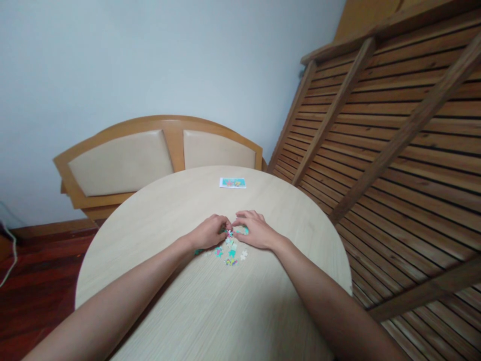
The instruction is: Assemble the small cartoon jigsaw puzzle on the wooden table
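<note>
Several small jigsaw puzzle pieces (232, 253) in teal, white, pink and yellow lie loosely in a patch on the table. My left hand (211, 232) is at the patch's left, its fingers curled and its thumb drawn in around a multicoloured puzzle piece (230, 233). Across from it, my right hand (257, 229) arches over a few teal pieces, with thumb and forefinger apart. The fingertips of both hands almost meet. A pale piece (244, 254) lies just below my right hand, and the hands hide part of the patch.
Everything rests on a round, pale wooden table (180, 311). Toward its far edge lies a small teal picture card (233, 183). Behind stands a padded headboard (124, 163) against the wall. A slatted wooden frame (376, 140) leans along the right side.
</note>
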Motion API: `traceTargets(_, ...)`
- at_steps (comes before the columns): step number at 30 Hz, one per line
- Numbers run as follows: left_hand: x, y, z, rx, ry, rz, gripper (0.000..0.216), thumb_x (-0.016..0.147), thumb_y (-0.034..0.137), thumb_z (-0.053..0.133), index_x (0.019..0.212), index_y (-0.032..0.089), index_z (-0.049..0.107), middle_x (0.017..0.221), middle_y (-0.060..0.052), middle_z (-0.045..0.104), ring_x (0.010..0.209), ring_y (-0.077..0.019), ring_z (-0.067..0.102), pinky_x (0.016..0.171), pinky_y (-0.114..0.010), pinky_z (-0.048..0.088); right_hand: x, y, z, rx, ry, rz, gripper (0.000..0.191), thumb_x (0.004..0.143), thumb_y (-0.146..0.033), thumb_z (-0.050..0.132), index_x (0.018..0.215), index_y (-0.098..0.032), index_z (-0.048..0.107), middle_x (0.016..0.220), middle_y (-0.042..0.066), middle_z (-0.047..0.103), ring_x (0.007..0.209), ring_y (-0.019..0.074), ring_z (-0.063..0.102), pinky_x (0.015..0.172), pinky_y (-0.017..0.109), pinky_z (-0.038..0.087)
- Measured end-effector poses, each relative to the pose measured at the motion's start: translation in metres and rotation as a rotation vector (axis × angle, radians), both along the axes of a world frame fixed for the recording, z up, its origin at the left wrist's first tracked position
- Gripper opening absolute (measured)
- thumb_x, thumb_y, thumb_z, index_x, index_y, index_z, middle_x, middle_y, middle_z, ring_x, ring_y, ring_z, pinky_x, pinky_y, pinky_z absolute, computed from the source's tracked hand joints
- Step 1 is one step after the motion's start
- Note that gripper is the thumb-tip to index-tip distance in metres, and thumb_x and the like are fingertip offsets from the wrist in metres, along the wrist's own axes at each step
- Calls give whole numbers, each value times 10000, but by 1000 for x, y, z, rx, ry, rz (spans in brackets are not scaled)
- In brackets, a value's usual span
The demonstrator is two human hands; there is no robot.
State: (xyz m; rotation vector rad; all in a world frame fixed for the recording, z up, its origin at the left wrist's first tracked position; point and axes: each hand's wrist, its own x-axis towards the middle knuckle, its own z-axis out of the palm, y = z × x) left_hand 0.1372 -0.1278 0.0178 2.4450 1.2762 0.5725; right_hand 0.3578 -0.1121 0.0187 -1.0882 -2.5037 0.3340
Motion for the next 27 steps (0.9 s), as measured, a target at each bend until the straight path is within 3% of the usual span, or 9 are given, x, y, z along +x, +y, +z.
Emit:
traceTargets(5, -4, -3, 10, -37, 100, 64, 214, 778, 99, 562, 948, 184, 661, 819, -31, 688, 767, -190, 626, 698, -253, 451, -1, -1, -2, -52, 33, -6, 182, 856, -395, 701, 966, -252, 726, 1308, 81, 592, 1248, 277, 487, 1054, 488, 345)
traceTargets(9, -4, -7, 17, -9, 158, 138, 278, 762, 104, 562, 998, 188, 682, 893, -57, 705, 823, -210, 642, 740, -269, 460, -3, -1, -4, -103, 49, -19, 139, 868, -355, 692, 916, -227, 714, 1292, 85, 603, 1238, 268, 501, 1048, 478, 350)
traceTargets(15, 1, -9, 16, 36, 183, 91, 263, 824, 343, 668, 1025, 175, 691, 970, -100, 697, 926, -260, 634, 829, -321, 474, -5, -3, -3, -121, 51, -17, 108, 873, -320, 688, 908, -221, 712, 1257, 74, 620, 1224, 262, 506, 1044, 466, 347)
traceTargets(22, -3, -1, 4, 36, 161, -4, 132, 848, 255, 635, 920, 176, 714, 958, -90, 701, 917, -229, 626, 852, -298, 455, -8, -5, -4, -96, 45, -16, 128, 864, -309, 682, 955, -221, 702, 1239, 81, 626, 1200, 268, 515, 1024, 468, 355)
traceTargets(27, -3, -2, 4, 23, 128, 13, 125, 859, 231, 610, 933, 182, 698, 862, -53, 701, 809, -196, 628, 738, -259, 450, -12, -6, -4, -122, 60, -37, 129, 841, -284, 689, 957, -232, 705, 1218, 68, 634, 1200, 266, 514, 1021, 464, 357)
